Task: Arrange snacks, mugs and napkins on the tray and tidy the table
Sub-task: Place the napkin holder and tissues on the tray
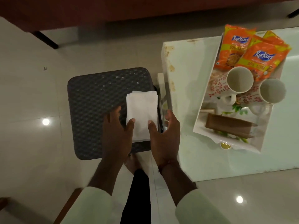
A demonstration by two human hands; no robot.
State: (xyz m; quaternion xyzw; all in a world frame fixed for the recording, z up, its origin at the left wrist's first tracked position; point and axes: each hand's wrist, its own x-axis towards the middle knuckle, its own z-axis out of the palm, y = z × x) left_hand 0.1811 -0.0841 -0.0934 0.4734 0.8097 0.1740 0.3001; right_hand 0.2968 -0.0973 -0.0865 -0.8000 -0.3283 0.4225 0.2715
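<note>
Both hands are reaching over a dark woven square stool [100, 101], where a stack of white paper napkins [142, 113] is lying. Left hand [115, 133] and right hand [163, 135] are flanking the stack, fingers spread, thumbs pressing its near edge. Off right, a white rectangular tray [208, 110] is sitting on the pale tabletop [186, 159].
</note>
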